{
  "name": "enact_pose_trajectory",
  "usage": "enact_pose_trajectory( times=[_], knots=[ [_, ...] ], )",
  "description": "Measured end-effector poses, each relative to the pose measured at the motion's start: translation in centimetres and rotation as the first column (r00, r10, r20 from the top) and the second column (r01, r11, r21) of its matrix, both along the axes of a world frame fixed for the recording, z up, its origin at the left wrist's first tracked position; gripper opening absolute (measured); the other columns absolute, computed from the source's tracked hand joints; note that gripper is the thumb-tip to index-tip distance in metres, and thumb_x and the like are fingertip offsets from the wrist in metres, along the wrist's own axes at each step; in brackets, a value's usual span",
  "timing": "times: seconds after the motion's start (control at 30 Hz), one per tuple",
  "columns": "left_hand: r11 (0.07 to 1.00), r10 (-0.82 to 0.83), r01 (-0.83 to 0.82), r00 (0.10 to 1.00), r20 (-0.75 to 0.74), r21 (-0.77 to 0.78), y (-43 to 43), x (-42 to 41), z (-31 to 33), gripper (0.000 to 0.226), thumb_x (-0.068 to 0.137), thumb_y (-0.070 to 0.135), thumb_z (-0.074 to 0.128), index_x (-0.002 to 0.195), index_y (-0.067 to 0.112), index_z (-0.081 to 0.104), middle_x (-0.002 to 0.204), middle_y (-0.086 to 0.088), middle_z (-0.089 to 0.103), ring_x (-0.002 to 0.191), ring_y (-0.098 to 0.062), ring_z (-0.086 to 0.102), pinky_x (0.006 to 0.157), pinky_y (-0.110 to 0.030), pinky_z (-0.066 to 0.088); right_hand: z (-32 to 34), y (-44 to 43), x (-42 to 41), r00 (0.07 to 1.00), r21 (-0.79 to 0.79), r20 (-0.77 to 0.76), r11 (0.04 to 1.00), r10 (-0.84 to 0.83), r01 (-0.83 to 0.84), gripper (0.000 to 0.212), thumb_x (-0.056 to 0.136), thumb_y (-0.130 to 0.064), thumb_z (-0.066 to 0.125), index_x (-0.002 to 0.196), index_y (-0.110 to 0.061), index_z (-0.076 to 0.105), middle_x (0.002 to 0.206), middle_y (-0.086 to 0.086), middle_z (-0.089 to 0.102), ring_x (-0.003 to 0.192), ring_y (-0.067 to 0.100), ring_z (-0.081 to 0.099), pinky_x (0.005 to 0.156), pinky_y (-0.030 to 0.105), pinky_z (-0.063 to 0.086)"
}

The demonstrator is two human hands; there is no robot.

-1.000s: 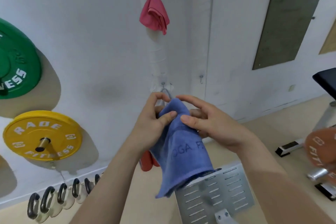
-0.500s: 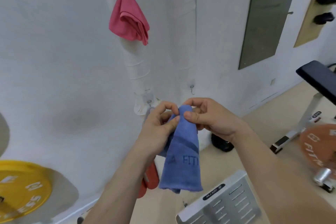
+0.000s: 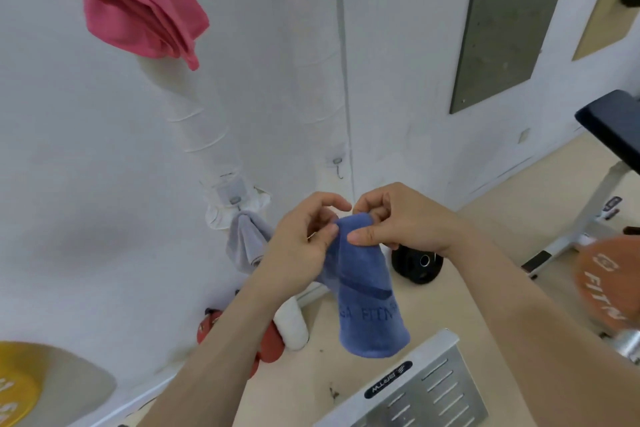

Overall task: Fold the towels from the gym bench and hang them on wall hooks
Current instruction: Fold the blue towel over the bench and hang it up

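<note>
A folded blue towel (image 3: 367, 302) with dark lettering hangs down in front of me. My left hand (image 3: 298, 253) and my right hand (image 3: 398, 222) both pinch its top fold, thumbs in front. A bare wall hook (image 3: 337, 165) is on the white wall just above my hands. A grey towel (image 3: 246, 243) hangs from a lower hook (image 3: 235, 199) to the left of my left hand. A pink towel (image 3: 145, 7) hangs high at the upper left; its hook is out of frame.
A black gym bench (image 3: 613, 128) stands at the right edge. An orange weight plate (image 3: 606, 291) on a bar is at the right, a black plate (image 3: 417, 263) and red dumbbells (image 3: 266, 343) lie on the floor, and a metal footplate (image 3: 426, 392) sits below.
The view has swung right and closer to the wall. My hands have drawn the blue towel off the left hook area, uncovering the grey towel, toward the bare hook.
</note>
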State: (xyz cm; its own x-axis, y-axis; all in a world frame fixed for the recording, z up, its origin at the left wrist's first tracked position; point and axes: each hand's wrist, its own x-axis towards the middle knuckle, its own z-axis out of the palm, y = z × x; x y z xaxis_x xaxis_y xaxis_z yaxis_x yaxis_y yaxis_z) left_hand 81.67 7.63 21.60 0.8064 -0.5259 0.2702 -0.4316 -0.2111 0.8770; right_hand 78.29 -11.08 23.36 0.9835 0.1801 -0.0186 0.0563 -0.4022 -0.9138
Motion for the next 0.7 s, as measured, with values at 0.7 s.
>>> enact_pose_trajectory(
  times=[0.7],
  knots=[
    [0.823, -0.217, 0.021, 0.935, 0.28, 0.568, -9.1, 26.2, -10.5, 0.057, 0.079, 0.045, 0.022, 0.12, 0.034, 0.06, 0.097, 0.002, 0.064, 0.086, -0.015, 0.058, 0.076, -0.024, 0.044, -12.9, -9.1, 26.6, 0.96, -0.429, 0.037, 0.863, -0.279, 0.267, 0.017, 0.082, -0.019, 0.069, 0.08, -0.027, 0.054, 0.07, -0.012, 0.056, 0.064, 0.005, 0.05, 0.056, 0.019, 0.034]
  ],
)
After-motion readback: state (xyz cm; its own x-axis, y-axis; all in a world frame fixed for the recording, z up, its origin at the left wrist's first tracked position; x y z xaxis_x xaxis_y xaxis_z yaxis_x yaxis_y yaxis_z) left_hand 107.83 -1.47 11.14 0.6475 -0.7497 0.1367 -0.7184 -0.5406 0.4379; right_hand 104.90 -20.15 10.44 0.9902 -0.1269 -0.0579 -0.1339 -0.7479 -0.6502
